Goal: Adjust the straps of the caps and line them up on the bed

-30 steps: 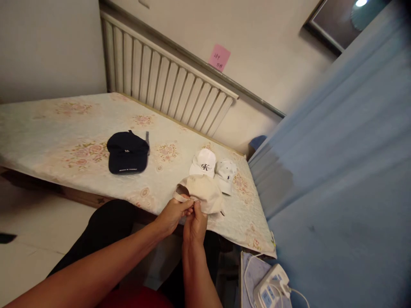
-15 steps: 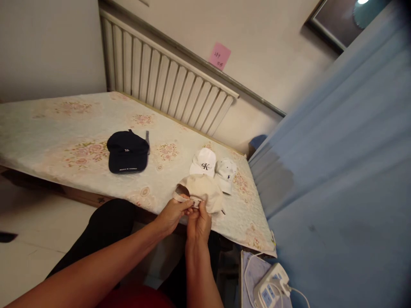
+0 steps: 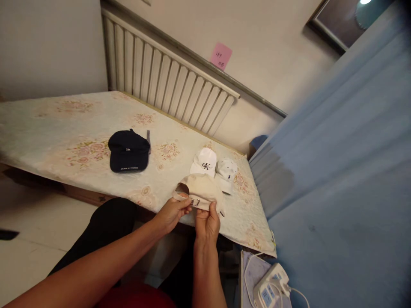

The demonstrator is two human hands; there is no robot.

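Note:
Both hands hold a beige baseball cap (image 3: 204, 188) at the table's front edge, its back opening and strap buckle facing me. My left hand (image 3: 173, 212) pinches the strap to the left of the metal buckle. My right hand (image 3: 208, 218) grips the cap's lower edge, thumb on top, right of the buckle. Just behind lie a white cap with black letters (image 3: 204, 161) and a white cap with a small dark logo (image 3: 227, 173). Farther left rests a dark navy cap (image 3: 129, 150), brim toward me.
A floral cloth (image 3: 173, 171) covers the table. Behind it a radiator (image 3: 167, 72) lines the wall. A blue curtain (image 3: 337, 171) hangs at the right. Lower right, a white power strip (image 3: 271, 286) with cables sits on a small stand.
My right hand has shifted right along the cap's edge, away from the buckle, which now shows more fully. My left hand stays on the strap.

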